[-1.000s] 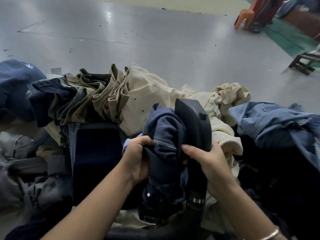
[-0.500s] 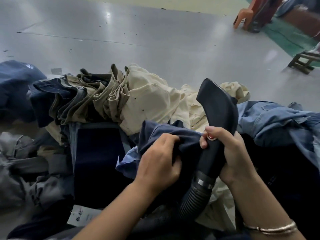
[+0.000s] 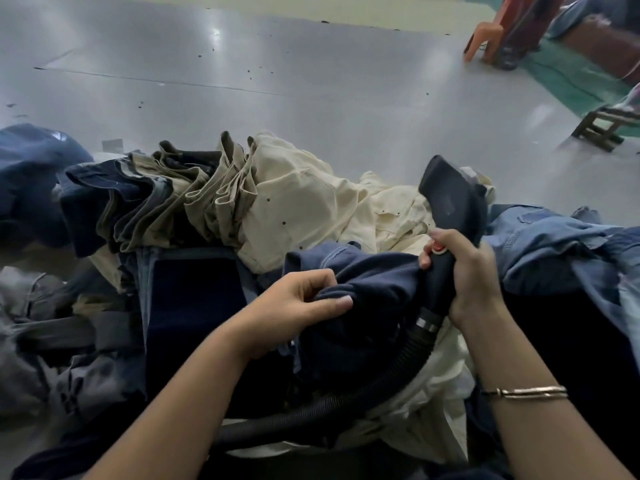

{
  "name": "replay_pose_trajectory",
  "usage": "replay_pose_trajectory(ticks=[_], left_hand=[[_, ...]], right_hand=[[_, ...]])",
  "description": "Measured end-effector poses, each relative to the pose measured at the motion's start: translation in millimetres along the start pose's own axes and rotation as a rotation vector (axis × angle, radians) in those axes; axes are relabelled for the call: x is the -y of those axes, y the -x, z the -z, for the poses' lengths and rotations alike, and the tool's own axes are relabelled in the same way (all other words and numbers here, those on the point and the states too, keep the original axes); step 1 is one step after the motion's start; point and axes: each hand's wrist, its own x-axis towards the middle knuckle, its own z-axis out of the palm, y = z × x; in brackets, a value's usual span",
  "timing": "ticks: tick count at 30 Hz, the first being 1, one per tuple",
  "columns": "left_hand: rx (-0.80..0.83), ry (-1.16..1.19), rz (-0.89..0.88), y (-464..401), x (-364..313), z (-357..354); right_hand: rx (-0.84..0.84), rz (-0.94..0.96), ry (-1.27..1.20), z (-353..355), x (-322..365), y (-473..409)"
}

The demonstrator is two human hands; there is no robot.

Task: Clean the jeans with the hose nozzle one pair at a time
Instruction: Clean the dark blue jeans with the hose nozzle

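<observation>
1. The work looks to be in the middle, in my judgement — 1 dark blue pair of jeans point(image 3: 367, 289) is in hand, and many other garments lie in the pile point(image 3: 277, 202) around it. Which of those are already cleaned, I cannot tell.
2. The left hand point(image 3: 294, 306) holds a bunched fold of this pair, its fingers point(image 3: 341, 302) curled over the cloth.
3. The right hand point(image 3: 464, 271) is wrapped around the neck of the black hose nozzle point(image 3: 450, 199), and the thumb lies beside a red button point(image 3: 439, 247).
4. The wide mouth of the nozzle points up and away — it stands above the jeans, not pressed on them, while the cloth touches the nozzle neck near the right fingers.
5. The ribbed hose point(image 3: 346, 400) runs down under the pair.
</observation>
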Motion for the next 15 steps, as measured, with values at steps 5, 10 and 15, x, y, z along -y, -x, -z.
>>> replay_pose_trajectory(ticks=[5,10,15], left_hand=[[-0.327,0.723,0.184,-1.4,-3.3,-5.2],[-0.485,0.931,0.314,-5.8,-11.8,4.0],[-0.372,0.940,0.332,-12.0,-11.1,-7.2]], right_hand=[[0.098,-0.063,0.142,-5.1,-17.1,7.5],[0.284,-0.009,0.154,2.5,-1.9,38.6],[0.406,-0.029,0.163,-20.9,-20.2,60.0]])
